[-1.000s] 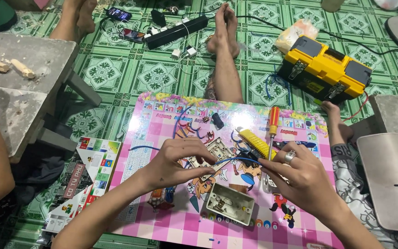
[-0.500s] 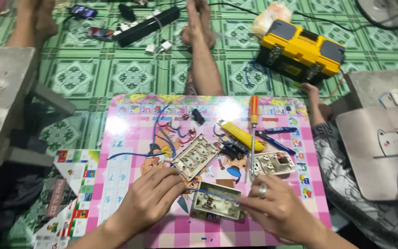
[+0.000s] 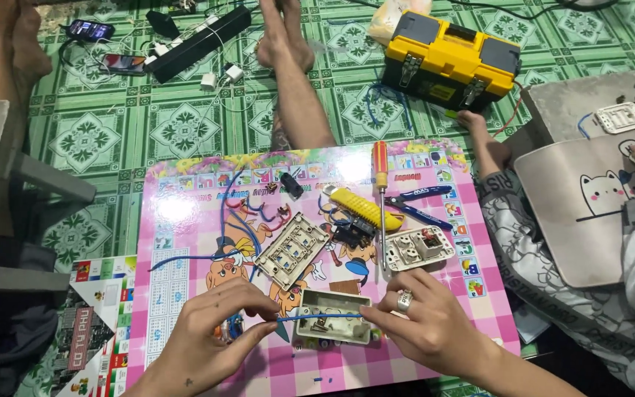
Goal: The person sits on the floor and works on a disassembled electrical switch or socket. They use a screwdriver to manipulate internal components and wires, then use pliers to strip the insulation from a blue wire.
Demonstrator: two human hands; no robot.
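Observation:
My left hand point(image 3: 214, 331) and my right hand point(image 3: 424, 323) pinch the two ends of a short blue wire point(image 3: 317, 317), stretched level over a small white electrical box point(image 3: 334, 317). The box rests on a pink cartoon board point(image 3: 185, 213). My right hand wears a ring. Just beyond the box lie a white switch frame point(image 3: 292, 250), a white socket plate point(image 3: 419, 248), a red-handled screwdriver point(image 3: 381, 198), a yellow-handled cutter point(image 3: 365, 209) and blue pliers point(image 3: 420, 206). Loose blue wires point(image 3: 222, 220) curl over the left part of the board.
A yellow and black toolbox point(image 3: 450, 62) stands on the green patterned floor. Another person's legs and feet point(image 3: 295, 73) reach toward the board's far edge. A black power strip point(image 3: 196, 33) and phones point(image 3: 90, 29) lie at the back left. At right, a seated person handles a beige cat pad point(image 3: 589, 198).
The view dropped nearer to the board. My hands moved from the box's sides and now hold a blue wire taut across the box.

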